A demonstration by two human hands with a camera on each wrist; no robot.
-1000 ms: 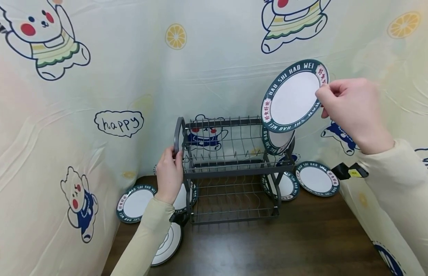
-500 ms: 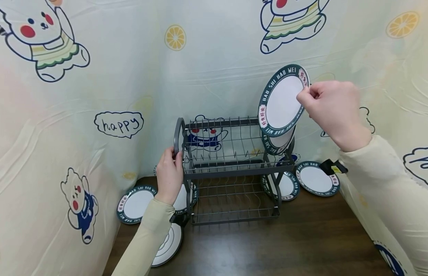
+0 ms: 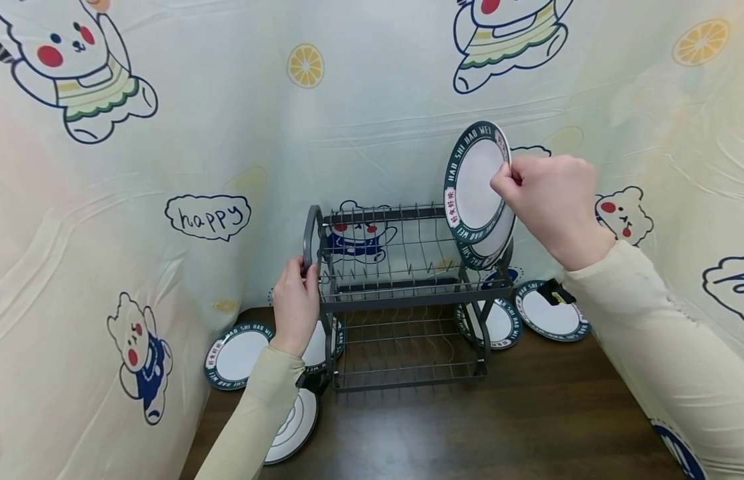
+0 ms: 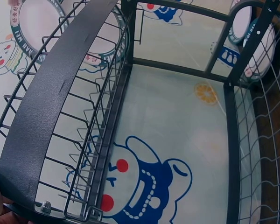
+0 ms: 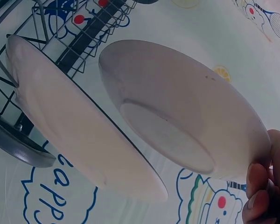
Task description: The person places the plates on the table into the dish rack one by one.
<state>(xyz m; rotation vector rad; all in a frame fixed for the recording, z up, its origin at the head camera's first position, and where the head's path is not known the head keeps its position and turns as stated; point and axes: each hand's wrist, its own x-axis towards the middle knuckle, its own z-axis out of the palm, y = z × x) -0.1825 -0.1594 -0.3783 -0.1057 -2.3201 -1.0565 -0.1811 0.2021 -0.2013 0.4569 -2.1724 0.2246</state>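
Home kitchen or just a dressed-up corner? Can't say for sure.
I've got pale fabric (image 3: 378, 140) hung round a dark wood-look counter (image 3: 420, 433), the print all cartoon animals (image 3: 90, 73), orange slices (image 3: 305, 65) and a "happy" bubble (image 3: 208, 217), plus a two-tier dish rack (image 3: 408, 302) and green-rimmed plates (image 3: 239, 357).

Room above rack (image 3: 408, 301) (plates (image 3: 475, 181) at right)

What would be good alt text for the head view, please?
A person's right hand holds a round white plate with a lettered green rim above a dark metal two-tier dish rack, where a similar plate sits in the top tier; the left hand grips the rack's end. More white plates rest on the brown table.
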